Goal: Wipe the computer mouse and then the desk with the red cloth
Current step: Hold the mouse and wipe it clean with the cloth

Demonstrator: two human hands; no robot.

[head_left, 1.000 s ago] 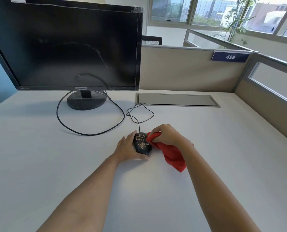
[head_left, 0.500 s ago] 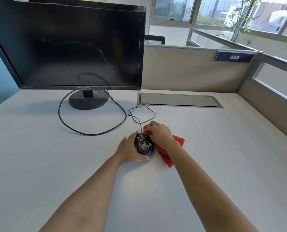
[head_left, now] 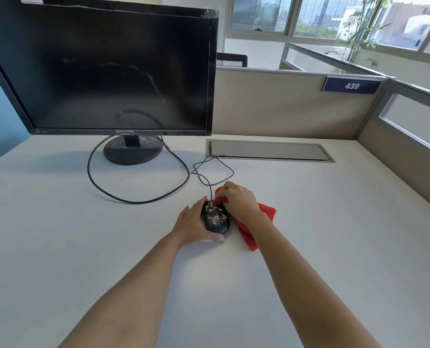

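Note:
A black computer mouse point(head_left: 216, 219) speckled with pale crumbs sits mid-desk on the white desk point(head_left: 334, 234). My left hand point(head_left: 192, 226) cups its left side and rear, thumb under the near end. My right hand point(head_left: 239, 200) grips the red cloth point(head_left: 265, 213) and presses a bunched part against the mouse's front right edge. The rest of the cloth trails on the desk under my right wrist.
The thin mouse cable point(head_left: 212, 169) loops back to a grey cable hatch point(head_left: 269, 150). A black monitor point(head_left: 108, 69) on a round base point(head_left: 132, 151) stands at the back left, with a thicker black cable point(head_left: 103, 189) curving over the desk. Beige partitions point(head_left: 284, 106) close the back and right.
My right hand with the cloth has moved from the mouse's right side forward to its front end. The trailing cloth has shifted up and to the right. My left hand stays on the mouse.

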